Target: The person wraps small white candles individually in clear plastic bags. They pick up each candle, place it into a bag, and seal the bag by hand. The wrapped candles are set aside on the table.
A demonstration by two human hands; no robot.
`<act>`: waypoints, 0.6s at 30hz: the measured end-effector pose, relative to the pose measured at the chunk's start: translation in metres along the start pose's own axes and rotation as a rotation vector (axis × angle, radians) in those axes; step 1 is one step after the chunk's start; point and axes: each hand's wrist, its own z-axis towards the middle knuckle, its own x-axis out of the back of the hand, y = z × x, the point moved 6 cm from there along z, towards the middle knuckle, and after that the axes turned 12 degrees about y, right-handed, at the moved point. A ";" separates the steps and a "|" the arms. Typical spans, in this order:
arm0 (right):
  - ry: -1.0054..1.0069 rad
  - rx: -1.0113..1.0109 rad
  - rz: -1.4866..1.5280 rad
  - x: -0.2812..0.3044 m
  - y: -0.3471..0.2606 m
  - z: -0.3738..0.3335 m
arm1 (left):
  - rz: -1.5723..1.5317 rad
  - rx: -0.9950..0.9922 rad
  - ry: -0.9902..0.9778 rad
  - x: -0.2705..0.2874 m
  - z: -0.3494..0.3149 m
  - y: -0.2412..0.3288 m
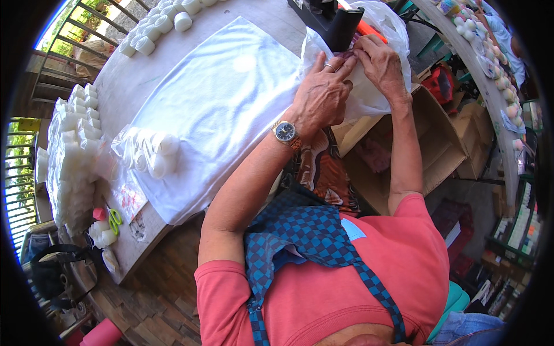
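Observation:
My left hand (pixel 326 86), with a ring and a wristwatch (pixel 285 132), is beside the black tape dispenser (pixel 334 29) at the table's far right edge. My right hand (pixel 382 68) meets it there, fingertips pinched close to the left fingers. Both hands are closed around something small and dark at the fingertips, too hidden to name. Beneath and behind them hangs a thin white plastic bag (pixel 392 23). Next to the dispenser is a bright orange strip (pixel 372 32). A white cloth (pixel 225 86) lies spread on the table to the left of my hands.
On the cloth sits a clear pack of white rolls (pixel 156 153). More white rolls (pixel 156 26) line the far edge, and packed ones (pixel 72 155) are stacked at left. Green-handled scissors (pixel 115 221) lie near the table corner. An open cardboard box (pixel 433 138) stands below my right arm.

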 end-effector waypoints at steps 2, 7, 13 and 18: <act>0.023 0.019 -0.067 -0.001 -0.004 0.001 | -0.004 0.015 -0.015 0.001 -0.001 0.000; 0.040 -0.015 -0.115 -0.007 -0.006 0.003 | 0.004 0.041 -0.052 0.004 -0.001 0.001; 0.110 -0.006 -0.131 -0.007 -0.006 0.007 | -0.042 0.057 -0.045 0.007 0.000 0.003; 0.099 0.006 -0.135 -0.015 0.000 0.010 | -0.037 0.058 -0.049 0.008 -0.001 0.001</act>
